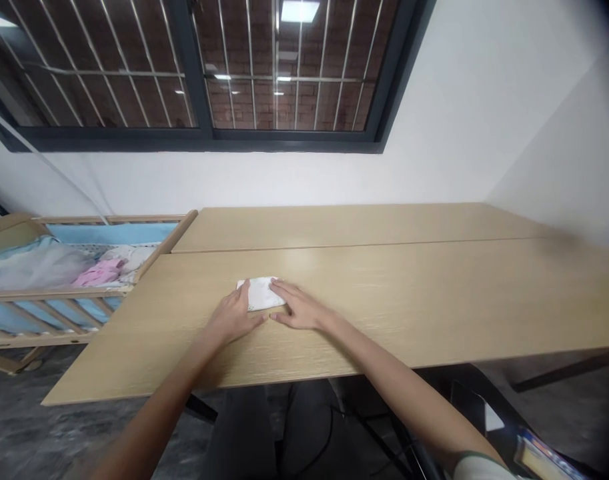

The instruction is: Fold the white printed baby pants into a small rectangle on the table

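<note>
A small white folded cloth (261,294) lies flat on the light wood table (409,293), with faint marks near its front edge. My left hand (233,315) rests at the cloth's left side, its fingers stretched along that edge and the thumb pointing right. On the opposite side, my right hand (299,307) lays its extended fingers over the cloth's right edge, thumb reaching left. The two thumb tips nearly meet in front of the cloth. Both hands are open, touching the cloth from above and the sides. The part of it under my fingers is hidden.
A wooden crib (69,291) with blue lining stands left of the table, holding a pink cloth (101,272) and white bedding. Behind the table rises a white wall (434,167) with a barred window. A dark chair (464,387) and a colourful box (544,453) are at the lower right.
</note>
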A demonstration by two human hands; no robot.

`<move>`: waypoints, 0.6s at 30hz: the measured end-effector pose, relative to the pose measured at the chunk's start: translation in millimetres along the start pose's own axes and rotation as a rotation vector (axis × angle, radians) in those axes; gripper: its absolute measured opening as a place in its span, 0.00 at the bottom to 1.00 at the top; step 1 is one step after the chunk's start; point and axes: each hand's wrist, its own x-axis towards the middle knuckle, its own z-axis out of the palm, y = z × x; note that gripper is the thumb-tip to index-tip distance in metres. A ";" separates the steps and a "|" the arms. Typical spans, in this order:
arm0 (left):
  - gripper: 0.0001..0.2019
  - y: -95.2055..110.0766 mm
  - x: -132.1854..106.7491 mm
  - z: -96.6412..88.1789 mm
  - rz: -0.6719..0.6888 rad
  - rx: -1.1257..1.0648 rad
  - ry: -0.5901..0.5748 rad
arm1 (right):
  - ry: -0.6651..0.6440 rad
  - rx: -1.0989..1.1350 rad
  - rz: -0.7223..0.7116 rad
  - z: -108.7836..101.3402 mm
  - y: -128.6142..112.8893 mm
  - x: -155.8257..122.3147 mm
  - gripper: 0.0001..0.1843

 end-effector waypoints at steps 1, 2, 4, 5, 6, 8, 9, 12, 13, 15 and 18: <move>0.48 -0.5 2.2 -0.7 -0.017 -0.011 -0.005 | 0.012 0.007 0.013 3.6 2.4 3.0 0.40; 0.46 -0.8 4.7 -1.7 -0.028 -0.020 -0.005 | 0.030 0.009 0.029 6.8 4.5 6.2 0.37; 0.39 -0.3 9.6 -4.7 -0.048 -0.025 0.008 | 0.076 -0.001 0.056 10.6 7.2 13.0 0.32; 0.37 0.8 11.5 -7.2 -0.059 -0.021 0.022 | 0.099 -0.008 0.063 10.8 7.7 16.6 0.29; 0.35 2.6 12.4 -10.4 -0.070 -0.015 0.040 | 0.122 -0.010 0.067 9.4 7.6 20.4 0.26; 0.31 8.6 10.0 -19.5 -0.090 0.007 0.087 | 0.181 0.029 0.082 1.9 5.6 27.9 0.21; 0.28 12.9 6.1 -25.0 -0.108 -0.001 0.130 | 0.226 0.083 0.098 -4.1 4.0 31.5 0.18; 0.25 29.9 -15.0 -40.9 -0.213 -0.196 0.306 | 0.376 0.384 0.144 -26.2 -1.5 40.3 0.16; 0.27 36.2 -23.3 -44.1 -0.256 -0.312 0.351 | 0.397 0.492 0.157 -32.8 -2.5 42.4 0.19; 0.33 48.3 -38.2 -44.2 -0.325 -0.512 0.375 | 0.344 0.638 0.194 -40.3 -1.2 45.7 0.26; 0.34 61.5 -52.1 -26.5 -0.376 -0.580 0.319 | 0.188 0.623 0.291 -33.0 9.0 48.7 0.27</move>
